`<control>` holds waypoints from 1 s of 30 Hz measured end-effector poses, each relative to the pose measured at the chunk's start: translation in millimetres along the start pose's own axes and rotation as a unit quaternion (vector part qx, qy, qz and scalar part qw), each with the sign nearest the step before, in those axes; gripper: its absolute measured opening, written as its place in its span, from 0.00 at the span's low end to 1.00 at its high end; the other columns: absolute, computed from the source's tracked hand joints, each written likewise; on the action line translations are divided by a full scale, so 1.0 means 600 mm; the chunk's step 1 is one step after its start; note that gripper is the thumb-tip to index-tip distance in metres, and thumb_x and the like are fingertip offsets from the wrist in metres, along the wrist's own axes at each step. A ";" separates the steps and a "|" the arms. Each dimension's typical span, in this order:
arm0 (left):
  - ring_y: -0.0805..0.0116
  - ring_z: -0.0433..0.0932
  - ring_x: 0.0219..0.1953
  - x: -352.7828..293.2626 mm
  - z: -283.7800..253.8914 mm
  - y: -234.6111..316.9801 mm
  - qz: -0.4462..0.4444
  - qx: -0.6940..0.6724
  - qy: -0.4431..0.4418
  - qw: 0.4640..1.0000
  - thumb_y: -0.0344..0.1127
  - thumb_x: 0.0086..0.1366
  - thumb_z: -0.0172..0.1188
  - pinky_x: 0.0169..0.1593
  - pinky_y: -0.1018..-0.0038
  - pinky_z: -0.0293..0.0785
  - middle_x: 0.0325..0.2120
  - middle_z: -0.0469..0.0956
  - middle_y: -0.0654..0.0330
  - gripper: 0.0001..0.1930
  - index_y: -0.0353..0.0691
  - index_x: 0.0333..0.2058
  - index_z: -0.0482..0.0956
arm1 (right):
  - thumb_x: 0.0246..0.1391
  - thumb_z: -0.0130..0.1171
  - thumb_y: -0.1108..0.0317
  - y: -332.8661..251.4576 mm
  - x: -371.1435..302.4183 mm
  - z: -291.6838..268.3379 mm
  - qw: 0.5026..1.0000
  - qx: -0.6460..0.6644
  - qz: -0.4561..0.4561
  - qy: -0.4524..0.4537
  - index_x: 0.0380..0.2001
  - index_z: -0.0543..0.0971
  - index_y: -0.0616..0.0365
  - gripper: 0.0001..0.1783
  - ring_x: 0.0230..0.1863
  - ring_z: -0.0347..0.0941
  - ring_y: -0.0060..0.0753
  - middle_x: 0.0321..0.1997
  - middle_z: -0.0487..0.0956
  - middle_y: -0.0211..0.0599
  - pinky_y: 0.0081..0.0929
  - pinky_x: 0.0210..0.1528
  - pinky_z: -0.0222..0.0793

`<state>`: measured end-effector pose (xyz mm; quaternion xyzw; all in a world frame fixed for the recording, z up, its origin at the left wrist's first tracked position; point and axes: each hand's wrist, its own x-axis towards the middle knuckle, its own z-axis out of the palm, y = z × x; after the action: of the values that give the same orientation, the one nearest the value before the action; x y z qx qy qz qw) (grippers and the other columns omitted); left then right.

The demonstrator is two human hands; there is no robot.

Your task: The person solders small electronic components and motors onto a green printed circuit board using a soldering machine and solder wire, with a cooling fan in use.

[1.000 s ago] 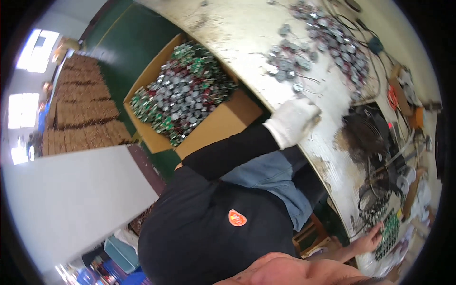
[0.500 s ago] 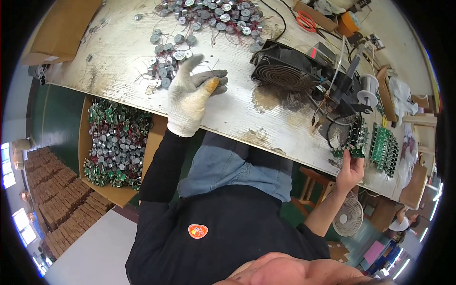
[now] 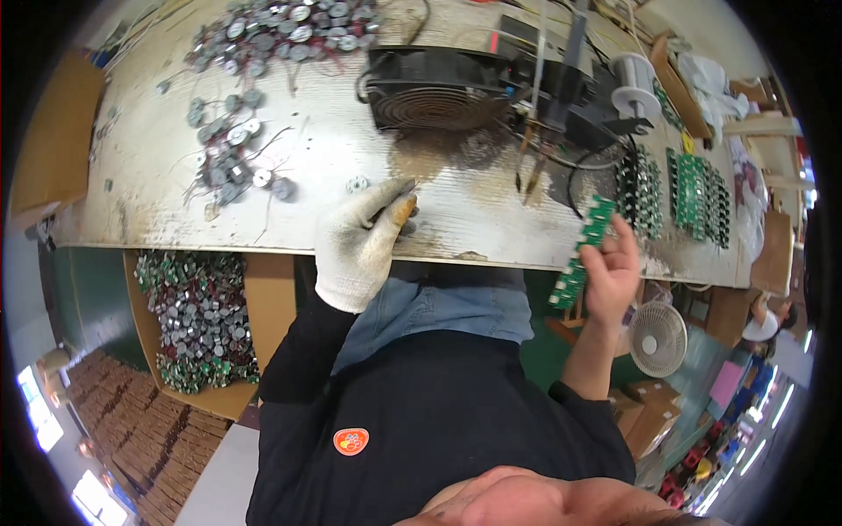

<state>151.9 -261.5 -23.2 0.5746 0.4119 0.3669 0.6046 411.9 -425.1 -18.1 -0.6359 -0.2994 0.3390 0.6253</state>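
Observation:
My left hand [image 3: 358,250], in a white knitted glove with grey and yellow-stained fingertips, is above the table's front edge. Its fingers are curled together, and whatever they pinch is hidden. Just beyond its knuckles is a small round motor [image 3: 357,184]; whether it touches the glove I cannot tell. My bare right hand [image 3: 611,272] grips a long green circuit board strip [image 3: 574,273] between thumb and fingers, tilted over the table edge. Left of the glove lies a loose cluster of small silver motors [image 3: 230,167] with thin wires.
A bigger motor heap [image 3: 294,31] spreads at the far left. A black fan [image 3: 438,92] stands mid-table, with a solder spool [image 3: 635,85] to its right. More green board strips [image 3: 693,197] lie at right. A cardboard box [image 3: 237,399] of wired motors sits below the table's left side.
The view has shifted. My right hand has lifted the circuit board strip from beside the other boards and brought it leftward and nearer. My left hand's spread fingers have closed together, away from the motor cluster.

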 end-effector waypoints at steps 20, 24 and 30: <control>0.75 0.77 0.30 0.007 0.070 0.016 -0.151 -0.026 -0.131 0.979 0.35 0.67 0.55 0.35 0.81 0.75 0.29 0.77 0.59 0.13 0.28 0.42 0.74 | 0.44 0.63 0.74 -0.030 0.032 0.018 0.857 -0.467 -0.217 -0.004 0.48 0.74 0.62 0.24 0.38 0.73 0.40 0.40 0.77 0.40 0.31 0.38 0.68; 0.74 0.77 0.29 0.010 0.067 0.014 -0.178 -0.061 -0.124 0.974 0.36 0.67 0.56 0.34 0.80 0.76 0.29 0.77 0.58 0.14 0.28 0.41 0.75 | 0.39 0.52 0.79 -0.048 0.029 0.013 0.745 -0.522 -0.307 -0.279 0.42 0.78 0.58 0.21 0.57 0.67 0.43 0.48 0.76 0.34 0.47 0.62 0.56; 0.74 0.77 0.28 0.016 0.073 0.022 -0.200 -0.088 -0.121 0.968 0.39 0.66 0.57 0.33 0.79 0.77 0.29 0.76 0.58 0.15 0.29 0.40 0.74 | 0.35 0.57 0.75 -0.060 0.035 -0.008 0.704 -0.567 -0.335 -0.266 0.33 0.80 0.56 0.15 0.47 0.69 0.41 0.41 0.74 0.35 0.47 0.58 0.60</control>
<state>196.3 -268.8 -10.6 0.4651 0.4083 0.2008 0.7594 429.5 -409.6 16.7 -0.6118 -0.7823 0.0285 0.1135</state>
